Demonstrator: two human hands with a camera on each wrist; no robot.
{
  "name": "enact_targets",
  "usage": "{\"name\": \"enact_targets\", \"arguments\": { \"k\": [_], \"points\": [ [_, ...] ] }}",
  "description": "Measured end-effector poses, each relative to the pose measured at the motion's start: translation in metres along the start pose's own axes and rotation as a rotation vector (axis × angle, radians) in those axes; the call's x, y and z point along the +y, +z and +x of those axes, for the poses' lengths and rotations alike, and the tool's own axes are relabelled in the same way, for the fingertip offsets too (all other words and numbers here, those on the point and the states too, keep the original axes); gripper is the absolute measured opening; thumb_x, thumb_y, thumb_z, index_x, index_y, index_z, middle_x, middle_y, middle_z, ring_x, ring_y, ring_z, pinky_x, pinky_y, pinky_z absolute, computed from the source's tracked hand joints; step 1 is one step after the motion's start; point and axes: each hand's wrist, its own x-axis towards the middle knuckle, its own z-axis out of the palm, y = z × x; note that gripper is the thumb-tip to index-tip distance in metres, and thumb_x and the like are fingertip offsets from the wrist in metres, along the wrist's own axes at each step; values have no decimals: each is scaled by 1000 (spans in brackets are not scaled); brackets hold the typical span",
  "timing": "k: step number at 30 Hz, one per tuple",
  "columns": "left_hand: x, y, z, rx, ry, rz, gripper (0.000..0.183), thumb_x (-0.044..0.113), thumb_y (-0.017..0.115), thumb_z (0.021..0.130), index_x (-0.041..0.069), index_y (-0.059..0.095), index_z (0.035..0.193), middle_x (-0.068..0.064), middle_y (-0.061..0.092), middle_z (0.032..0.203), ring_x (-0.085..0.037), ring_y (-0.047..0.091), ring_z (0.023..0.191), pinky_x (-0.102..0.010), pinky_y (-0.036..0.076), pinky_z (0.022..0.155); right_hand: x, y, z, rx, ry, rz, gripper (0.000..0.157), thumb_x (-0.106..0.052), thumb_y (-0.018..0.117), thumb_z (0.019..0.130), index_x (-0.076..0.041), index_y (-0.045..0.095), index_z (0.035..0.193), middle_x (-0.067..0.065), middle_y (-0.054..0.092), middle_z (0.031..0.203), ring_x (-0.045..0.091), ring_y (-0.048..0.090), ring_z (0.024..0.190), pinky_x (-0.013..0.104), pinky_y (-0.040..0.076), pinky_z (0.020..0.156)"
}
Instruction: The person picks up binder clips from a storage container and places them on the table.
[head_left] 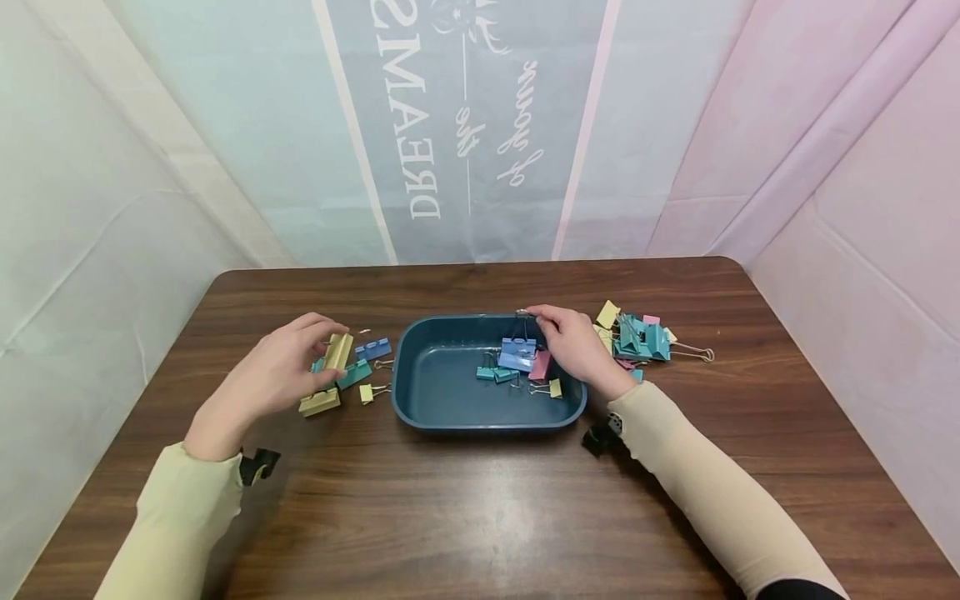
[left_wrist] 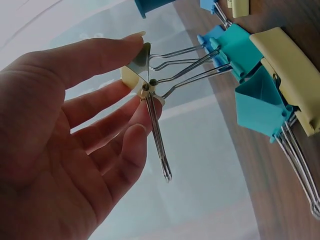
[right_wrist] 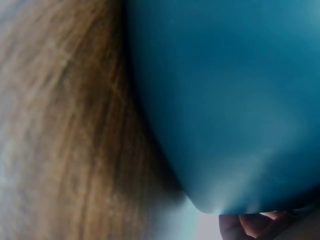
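My left hand pinches a large yellow binder clip between thumb and fingers, above the left pile. In the left wrist view, the wire handles of this yellow clip spread apart, one hanging down. Over the far right part of the blue tray, my right hand pinches a binder clip at its fingertips; its colour is unclear. Inside the tray lie a blue clip, a pink clip, a small yellow clip and small teal clips. The tray's wall fills most of the right wrist view.
Left of the tray lie another yellow clip, a teal clip, a blue clip and a small yellow clip. A heap of mostly teal clips sits to its right. Fabric hangs behind the wooden table.
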Motion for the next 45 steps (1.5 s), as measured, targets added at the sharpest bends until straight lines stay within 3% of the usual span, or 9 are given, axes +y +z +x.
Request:
{"name": "enact_targets", "arguments": {
  "k": [9, 15, 20, 25, 34, 41, 45],
  "points": [
    [-3, 6, 10, -49, 25, -12, 51, 22, 83, 82, 8, 64, 128, -9, 61, 122, -27, 59, 99, -45, 49, 82, -2, 0, 1, -7, 6, -5, 33, -17, 45, 107, -16, 61, 136, 11, 59, 86, 23, 44, 50, 36, 40, 53],
    [-5, 6, 13, -34, 10, 11, 53, 24, 84, 81, 7, 65, 127, -11, 62, 122, -29, 50, 106, -47, 47, 83, -1, -1, 2, -7, 12, -5, 34, -16, 45, 107, -15, 60, 137, 11, 64, 99, 23, 43, 49, 37, 40, 54],
    [-3, 9, 14, -59, -10, -17, 55, 28, 84, 81, 8, 64, 128, -10, 62, 121, -29, 55, 104, -48, 48, 83, -1, -1, 2, -5, 19, -3, 34, -17, 45, 107, -15, 60, 137, 12, 64, 98, 24, 43, 50, 37, 40, 54],
    [-3, 19, 12, -101, -42, 5, 57, 31, 85, 80, 8, 64, 128, -10, 63, 118, -29, 59, 104, -50, 49, 84, 0, -2, 0, -9, 23, -1, 34, -16, 45, 107, -15, 60, 138, 11, 64, 102, 24, 44, 50, 37, 40, 54],
    [-9, 34, 11, -124, -36, 59, 56, 32, 84, 80, 8, 64, 127, -11, 62, 124, -32, 55, 113, -53, 48, 87, -1, -2, 1, -3, 21, -1, 34, -16, 45, 107, -14, 60, 138, 12, 65, 104, 24, 42, 50, 37, 40, 54],
    [-9, 32, 11, -133, -41, 42, 59, 33, 85, 79, 7, 64, 128, -12, 61, 126, -34, 53, 117, -55, 46, 91, -2, -2, 0, -4, 33, 9, 35, -16, 45, 107, -13, 59, 138, 13, 64, 112, 24, 44, 53, 37, 41, 56],
    [-9, 25, 14, -120, -20, 2, 58, 29, 86, 79, 5, 64, 127, -12, 61, 125, -32, 57, 110, -52, 47, 89, -1, -2, 0, -6, 31, 7, 34, -16, 45, 107, -13, 59, 138, 12, 64, 111, 24, 44, 53, 38, 41, 56]
  ]
}}
